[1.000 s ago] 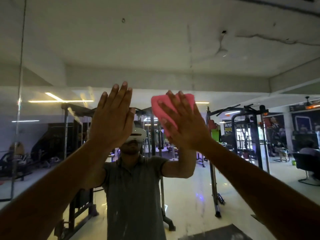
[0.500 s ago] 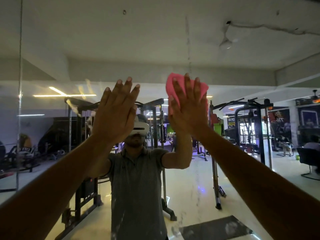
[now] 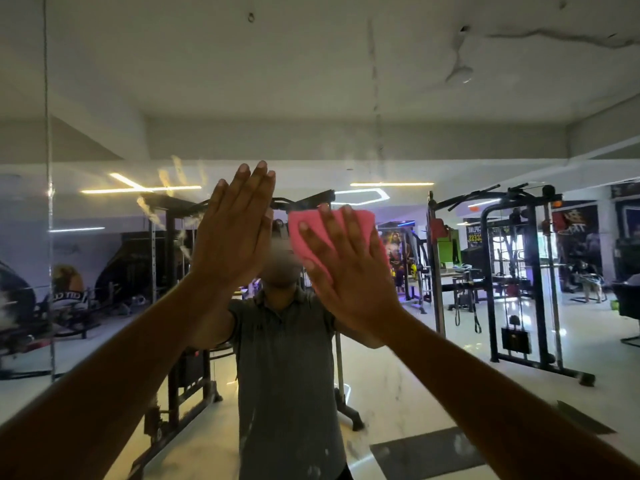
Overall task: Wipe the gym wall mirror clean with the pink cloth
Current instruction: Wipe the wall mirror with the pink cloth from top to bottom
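The gym wall mirror (image 3: 381, 98) fills the view in front of me and reflects the gym and a person in a grey shirt. My right hand (image 3: 346, 268) presses the pink cloth (image 3: 301, 230) flat against the glass with straight, spread fingers, at the centre of the view. My left hand (image 3: 233, 233) lies flat on the glass just left of it, fingers straight and together, holding nothing. Most of the cloth is hidden behind my right hand.
Smears and a handprint (image 3: 173, 188) show on the glass up and left of my left hand. A vertical mirror seam (image 3: 48, 168) runs down the far left. Reflected gym machines (image 3: 519, 271) stand at right and left.
My right hand has slid the cloth down and to the left from its higher spot half a second ago. My left hand has stayed flat on the glass.
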`<state>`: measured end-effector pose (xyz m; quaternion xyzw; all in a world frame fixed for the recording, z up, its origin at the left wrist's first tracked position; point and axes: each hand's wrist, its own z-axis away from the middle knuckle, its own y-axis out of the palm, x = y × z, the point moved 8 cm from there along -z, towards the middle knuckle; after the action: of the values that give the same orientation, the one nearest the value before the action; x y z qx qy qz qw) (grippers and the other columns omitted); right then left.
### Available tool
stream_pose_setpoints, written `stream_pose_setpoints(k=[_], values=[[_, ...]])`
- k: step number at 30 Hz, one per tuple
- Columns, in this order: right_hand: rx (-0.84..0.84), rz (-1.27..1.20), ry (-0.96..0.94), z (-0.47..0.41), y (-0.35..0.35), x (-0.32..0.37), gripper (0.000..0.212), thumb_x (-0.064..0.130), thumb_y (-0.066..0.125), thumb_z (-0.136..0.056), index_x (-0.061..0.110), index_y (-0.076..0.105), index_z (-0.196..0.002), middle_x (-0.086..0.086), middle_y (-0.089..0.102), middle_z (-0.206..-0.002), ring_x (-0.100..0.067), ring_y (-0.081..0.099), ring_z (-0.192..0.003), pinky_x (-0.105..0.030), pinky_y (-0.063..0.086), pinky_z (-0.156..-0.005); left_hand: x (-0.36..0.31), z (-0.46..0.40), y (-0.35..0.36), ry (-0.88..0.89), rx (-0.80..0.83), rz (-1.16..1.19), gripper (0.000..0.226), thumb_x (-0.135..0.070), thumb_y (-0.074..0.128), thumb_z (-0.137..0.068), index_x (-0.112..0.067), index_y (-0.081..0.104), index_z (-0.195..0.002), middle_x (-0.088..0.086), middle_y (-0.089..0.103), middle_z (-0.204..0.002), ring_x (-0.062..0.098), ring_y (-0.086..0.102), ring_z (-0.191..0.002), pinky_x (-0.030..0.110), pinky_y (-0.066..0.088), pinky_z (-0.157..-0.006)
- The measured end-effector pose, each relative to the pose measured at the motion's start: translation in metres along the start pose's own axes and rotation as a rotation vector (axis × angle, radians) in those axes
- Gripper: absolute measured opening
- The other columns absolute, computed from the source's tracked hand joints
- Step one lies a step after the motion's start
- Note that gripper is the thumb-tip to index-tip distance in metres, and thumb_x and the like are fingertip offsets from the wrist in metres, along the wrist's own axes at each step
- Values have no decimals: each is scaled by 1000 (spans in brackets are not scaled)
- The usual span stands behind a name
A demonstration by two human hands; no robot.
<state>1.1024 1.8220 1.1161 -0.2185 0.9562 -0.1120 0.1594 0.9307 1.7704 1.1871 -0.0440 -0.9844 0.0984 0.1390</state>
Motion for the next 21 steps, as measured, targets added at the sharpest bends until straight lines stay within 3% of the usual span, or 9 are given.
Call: stream_pose_setpoints(k=[2, 6, 9, 12, 15, 17, 21], values=[[11, -20, -14, 4, 1, -19, 65, 56, 22, -116, 35, 10, -176, -4, -6, -185, -35, -8, -170, -76, 17, -129, 11, 3, -3, 20, 27, -43, 63, -37, 23, -114, -13, 24, -172, 10, 17, -180, 29, 10, -168, 57, 11, -136], [-129, 5, 247, -63, -16, -22, 66, 57, 25, -115, 30, 16, -175, -17, 8, -183, -48, 6, -167, -79, 19, -127, 22, 6, -6, 84, 82, -83, 65, -41, 18, -113, -15, 23, -172, 8, 14, -181, 27, 8, -169, 57, 9, -136], [-53, 34, 125, -62, 0, 33, 68, 61, 22, -115, 35, 6, -176, -7, -8, -184, -38, -7, -169, -72, 10, -132, 31, 4, -12, 76, 44, -54, 63, -37, 23, -114, -11, 25, -171, 11, 18, -180, 29, 11, -168, 57, 9, -136], [9, -18, 17, -12, 10, 21, 65, 61, 19, -115, 42, -1, -175, 0, -11, -185, -31, -13, -170, -75, 13, -131, 41, 6, -15, 94, 37, -74, 63, -39, 21, -115, -10, 24, -171, 11, 16, -180, 29, 10, -168, 58, 9, -136], [-30, -74, 210, -32, -6, -18, 69, 66, 6, -112, 39, 1, -175, -1, -8, -185, -32, -12, -170, -75, 8, -132, 46, 6, -13, 125, 53, -92, 64, -41, 18, -115, -13, 22, -172, 9, 14, -181, 27, 7, -168, 56, 6, -136], [-80, -75, 326, -66, -15, -8, 73, 66, 3, -110, 35, 7, -176, -7, -3, -185, -38, -7, -170, -70, 0, -133, 48, 4, -13, 126, 43, -86, 63, -40, 20, -115, -13, 23, -172, 8, 15, -181, 26, 8, -168, 55, 5, -136], [-57, 20, 118, -49, 6, 43, 67, 58, 20, -116, 37, 2, -176, -4, -9, -185, -34, -11, -170, -71, 5, -133, 52, 3, -13, 139, 9, -62, 60, -33, 27, -114, -14, 26, -171, 8, 18, -180, 26, 12, -168, 54, 5, -136]])
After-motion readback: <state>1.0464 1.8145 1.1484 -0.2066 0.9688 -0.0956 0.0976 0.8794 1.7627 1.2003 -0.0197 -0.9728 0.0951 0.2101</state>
